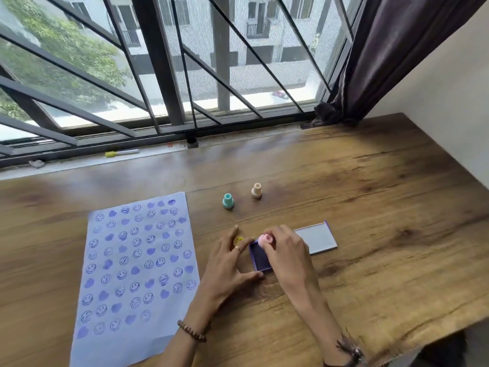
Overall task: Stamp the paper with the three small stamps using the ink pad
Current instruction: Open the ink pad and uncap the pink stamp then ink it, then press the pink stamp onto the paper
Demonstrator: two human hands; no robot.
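Note:
A white paper (137, 274) covered in several blue smiley and heart prints lies at the left of the wooden table. To its right sits a purple ink pad (259, 256) with its lid (316, 237) swung open to the right. My right hand (284, 251) grips a pink stamp (265, 240) and presses it down on the pad's far edge. My left hand (229, 256) rests flat on the table, fingers spread, touching the pad's left and near sides. A teal stamp (227, 201) and a beige stamp (256, 190) stand upright farther back.
A yellow smiley sticker (238, 239) shows between my left fingers. On the window sill lie a yellow-and-white pen (121, 152) and a small dark cap (192, 142). A dark curtain (383, 56) hangs at the back right. The table's right edge (449, 160) runs along a wall.

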